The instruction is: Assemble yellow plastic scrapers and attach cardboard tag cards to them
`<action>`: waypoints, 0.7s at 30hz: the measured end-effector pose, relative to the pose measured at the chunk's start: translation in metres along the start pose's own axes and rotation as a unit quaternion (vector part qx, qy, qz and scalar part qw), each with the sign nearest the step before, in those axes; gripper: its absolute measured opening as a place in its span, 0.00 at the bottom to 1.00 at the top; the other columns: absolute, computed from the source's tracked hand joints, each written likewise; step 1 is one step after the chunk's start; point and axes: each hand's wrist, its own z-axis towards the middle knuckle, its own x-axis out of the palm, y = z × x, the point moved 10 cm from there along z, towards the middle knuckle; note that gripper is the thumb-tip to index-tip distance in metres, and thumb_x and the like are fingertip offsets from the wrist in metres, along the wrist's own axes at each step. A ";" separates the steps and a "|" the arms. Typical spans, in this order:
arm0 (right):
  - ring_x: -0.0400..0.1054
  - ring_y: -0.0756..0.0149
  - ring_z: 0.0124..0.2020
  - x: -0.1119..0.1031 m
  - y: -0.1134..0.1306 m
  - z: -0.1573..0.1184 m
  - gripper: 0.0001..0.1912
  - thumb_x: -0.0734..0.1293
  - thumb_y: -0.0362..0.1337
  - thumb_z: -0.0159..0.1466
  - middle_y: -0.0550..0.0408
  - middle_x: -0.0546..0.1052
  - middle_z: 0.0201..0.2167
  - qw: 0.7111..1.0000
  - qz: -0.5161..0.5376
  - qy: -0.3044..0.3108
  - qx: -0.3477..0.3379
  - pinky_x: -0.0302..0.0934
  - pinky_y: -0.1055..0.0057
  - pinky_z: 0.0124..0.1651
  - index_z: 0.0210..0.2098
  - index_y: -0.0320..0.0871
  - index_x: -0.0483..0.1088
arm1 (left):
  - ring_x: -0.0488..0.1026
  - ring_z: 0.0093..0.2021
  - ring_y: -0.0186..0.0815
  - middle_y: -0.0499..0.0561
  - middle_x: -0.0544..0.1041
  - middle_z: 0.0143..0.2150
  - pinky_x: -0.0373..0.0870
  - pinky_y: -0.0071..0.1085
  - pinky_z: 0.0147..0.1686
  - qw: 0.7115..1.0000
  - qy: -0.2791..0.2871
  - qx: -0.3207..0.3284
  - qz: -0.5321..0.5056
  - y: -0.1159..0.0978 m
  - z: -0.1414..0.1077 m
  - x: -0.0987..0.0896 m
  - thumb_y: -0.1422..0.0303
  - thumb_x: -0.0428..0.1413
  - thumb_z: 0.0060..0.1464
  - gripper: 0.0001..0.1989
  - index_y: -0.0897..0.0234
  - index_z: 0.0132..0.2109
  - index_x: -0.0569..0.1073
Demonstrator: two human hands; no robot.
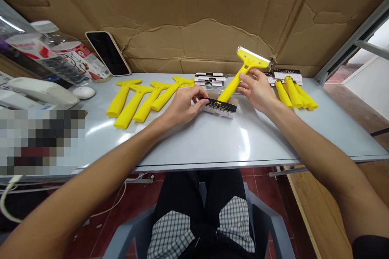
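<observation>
My right hand (255, 87) grips a yellow scraper (234, 84) by its upper handle, its wide metal-edged head tilted up to the right. The lower end of that handle is at a small black and white cardboard package (220, 106), and I cannot tell how far inside it reaches. My left hand (190, 105) pinches the package's left end between thumb and fingers. Several yellow scrapers (129, 107) lie left of my left hand. More yellow scrapers (293, 93), handles toward me, lie to the right with black and white card on their heads.
White and black packages (209, 79) lie behind my hands against the cardboard wall (194, 16). At the left stand a phone (108, 53), plastic bottles (79, 54), a white mouse (84, 92) and a white handset-like device (44, 92). The grey table's (194, 162) front edge is above my lap.
</observation>
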 end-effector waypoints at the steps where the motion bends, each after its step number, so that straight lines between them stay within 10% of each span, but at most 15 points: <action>1: 0.79 0.55 0.48 0.002 -0.002 -0.001 0.24 0.83 0.45 0.62 0.54 0.79 0.44 1.000 -0.003 0.008 0.007 0.80 0.55 0.48 0.44 0.52 0.66 | 0.78 0.37 0.40 0.50 0.82 0.38 0.78 0.39 0.42 1.000 0.000 -0.001 -0.004 0.000 0.000 0.000 0.66 0.62 0.66 0.02 0.57 0.42 0.78; 21: 0.78 0.58 0.40 0.030 -0.030 -0.027 0.19 0.81 0.35 0.62 0.49 0.81 0.43 0.981 0.031 0.063 0.180 0.74 0.59 0.40 0.43 0.48 0.68 | 0.79 0.51 0.46 0.55 0.83 0.51 0.79 0.45 0.51 0.998 -0.046 0.019 0.038 -0.015 -0.007 0.000 0.70 0.54 0.72 0.08 0.54 0.52 0.76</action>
